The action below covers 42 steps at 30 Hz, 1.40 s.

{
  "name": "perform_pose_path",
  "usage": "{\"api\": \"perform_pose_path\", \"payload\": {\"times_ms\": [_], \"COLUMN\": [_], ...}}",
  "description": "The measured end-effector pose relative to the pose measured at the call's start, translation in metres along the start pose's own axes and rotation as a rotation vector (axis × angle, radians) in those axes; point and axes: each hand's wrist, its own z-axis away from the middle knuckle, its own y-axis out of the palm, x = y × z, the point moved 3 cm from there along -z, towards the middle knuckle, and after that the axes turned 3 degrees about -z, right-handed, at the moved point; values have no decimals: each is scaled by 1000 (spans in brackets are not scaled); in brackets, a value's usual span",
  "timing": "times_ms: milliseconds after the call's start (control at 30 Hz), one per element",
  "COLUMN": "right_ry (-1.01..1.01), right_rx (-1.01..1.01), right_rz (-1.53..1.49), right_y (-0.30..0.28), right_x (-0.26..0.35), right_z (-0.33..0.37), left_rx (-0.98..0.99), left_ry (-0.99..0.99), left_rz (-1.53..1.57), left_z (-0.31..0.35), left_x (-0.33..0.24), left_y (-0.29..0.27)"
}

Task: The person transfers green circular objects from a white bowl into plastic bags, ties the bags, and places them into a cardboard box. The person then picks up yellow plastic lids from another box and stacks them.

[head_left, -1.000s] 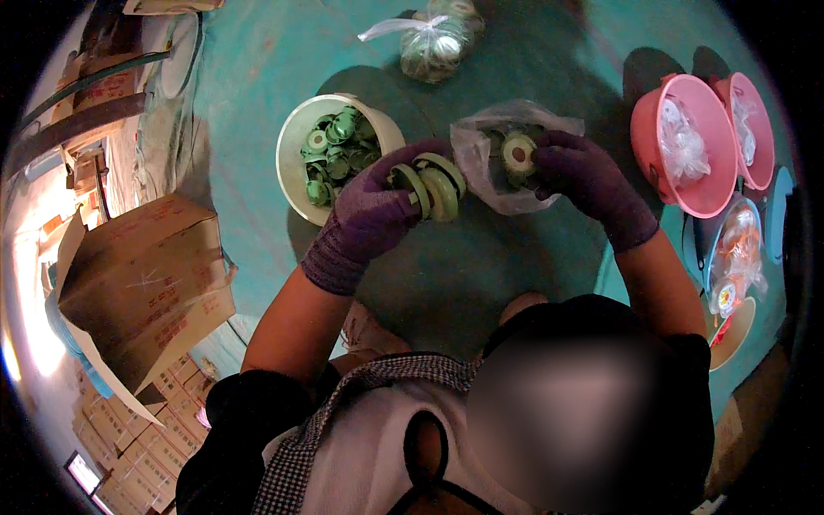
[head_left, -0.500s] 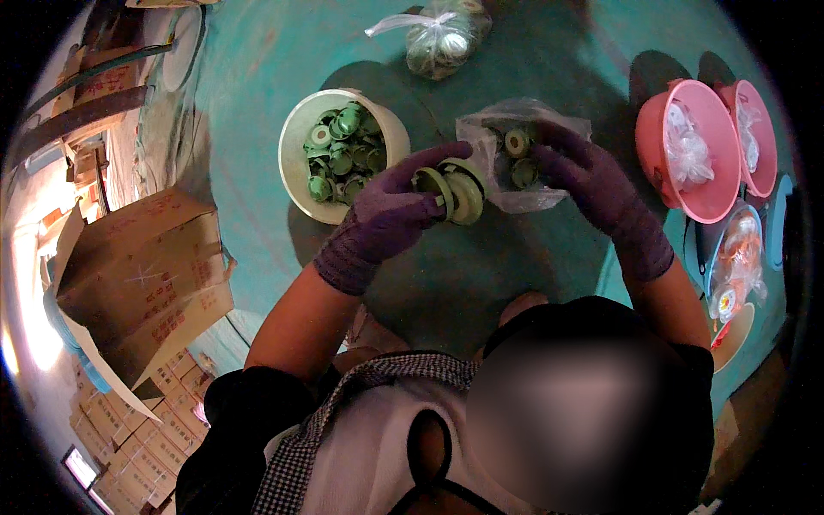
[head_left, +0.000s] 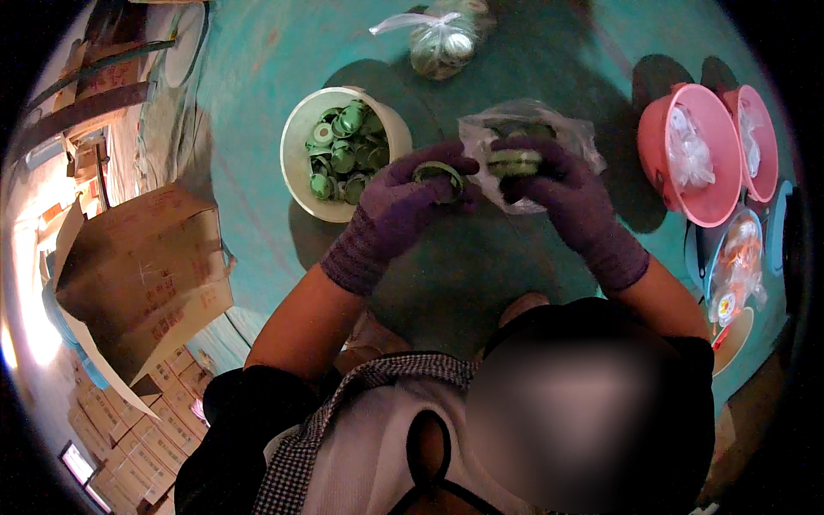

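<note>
Holding a round green plastic ring, purple-gloved left hand [head_left: 399, 199] with bent fingers, purple-gloved right hand [head_left: 562, 182] half closed, gripping a round pale-green plastic piece [head_left: 514, 162], by a clear plastic bag [head_left: 583, 136].

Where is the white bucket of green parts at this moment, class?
In the head view, the white bucket stands on the green surface, left of centre, just beyond the person's left hand, with the open clear bag farther right.

Stacked cartons [head_left: 129, 446] and bucketed parts [head_left: 342, 155] suggest a workshop.
</note>
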Motion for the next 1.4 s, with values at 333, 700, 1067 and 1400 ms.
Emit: {"api": "perform_pose_path", "payload": {"times_ms": [333, 700, 1067, 1400], "right_ry": [10, 225, 426, 351], "right_rx": [-180, 233, 189, 153], "right_rz": [1128, -81, -301, -221], "right_y": [-49, 16, 16, 3], "right_x": [-15, -10, -24, -43], "right_z": [-4, -8, -4, -2], "left_rx": [-36, -138, -500, -548], "left_ry": [-70, 358, 61, 52], "left_rz": [-171, -992, -1883, -1941], "left_z": [13, 13, 24, 38], "left_x": [18, -3, -55, -50], "left_y": [-33, 15, -133, -178]}}
